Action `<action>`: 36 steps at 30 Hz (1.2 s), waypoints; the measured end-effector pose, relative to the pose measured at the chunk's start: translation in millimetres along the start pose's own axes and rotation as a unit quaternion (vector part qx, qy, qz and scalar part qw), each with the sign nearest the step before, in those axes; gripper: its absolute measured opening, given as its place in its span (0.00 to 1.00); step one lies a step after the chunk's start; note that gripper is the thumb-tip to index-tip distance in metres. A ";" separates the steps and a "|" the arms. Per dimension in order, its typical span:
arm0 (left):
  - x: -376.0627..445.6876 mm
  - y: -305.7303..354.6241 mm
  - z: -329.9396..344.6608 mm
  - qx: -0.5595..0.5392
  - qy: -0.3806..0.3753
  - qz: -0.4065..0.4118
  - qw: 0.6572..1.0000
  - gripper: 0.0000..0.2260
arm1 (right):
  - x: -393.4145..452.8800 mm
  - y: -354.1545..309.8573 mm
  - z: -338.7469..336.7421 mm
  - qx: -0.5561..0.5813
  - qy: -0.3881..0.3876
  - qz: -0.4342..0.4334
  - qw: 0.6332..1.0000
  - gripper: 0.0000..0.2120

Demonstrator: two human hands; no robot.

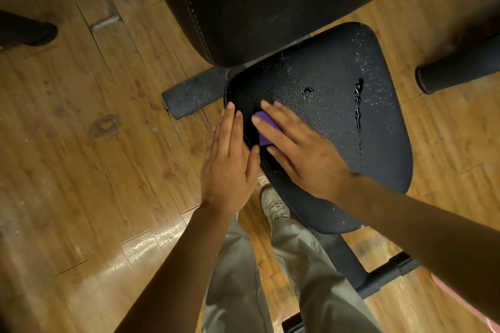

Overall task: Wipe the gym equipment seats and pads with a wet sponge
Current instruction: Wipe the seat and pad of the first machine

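Purple sponge near seat edge

You are in a gym: a black padded seat sits on a dark metal frame, a stitched back pad rises just behind the seat, and worn wooden flooring lies beneath the seat.

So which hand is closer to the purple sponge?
Right. The right hand presses flat on the purple sponge on the seat; the left hand lies beside it at the seat's edge.
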State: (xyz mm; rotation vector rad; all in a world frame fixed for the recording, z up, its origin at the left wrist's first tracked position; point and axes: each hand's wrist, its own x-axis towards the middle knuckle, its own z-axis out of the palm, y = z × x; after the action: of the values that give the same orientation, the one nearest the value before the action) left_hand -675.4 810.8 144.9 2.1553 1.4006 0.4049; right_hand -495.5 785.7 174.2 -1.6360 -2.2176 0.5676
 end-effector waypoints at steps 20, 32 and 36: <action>1.7 4.7 -0.8 -0.022 -0.007 -0.019 1.000 0.26 | 54.4 4.8 15.0 -0.036 0.136 0.148 0.979 0.28; 2.6 3.3 -2.8 -0.003 -0.013 -0.014 1.000 0.26 | 77.2 37.5 4.8 -0.067 0.160 0.074 0.982 0.15; 2.1 2.4 -5.3 0.011 -0.018 -0.013 1.000 0.26 | 84.1 25.2 9.4 -0.047 0.202 0.192 0.959 0.16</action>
State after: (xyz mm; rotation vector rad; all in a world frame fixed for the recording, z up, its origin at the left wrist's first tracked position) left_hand -675.5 813.4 150.6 2.1483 1.4191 0.3416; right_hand -503.5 871.7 155.7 -2.0378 -1.6681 0.1908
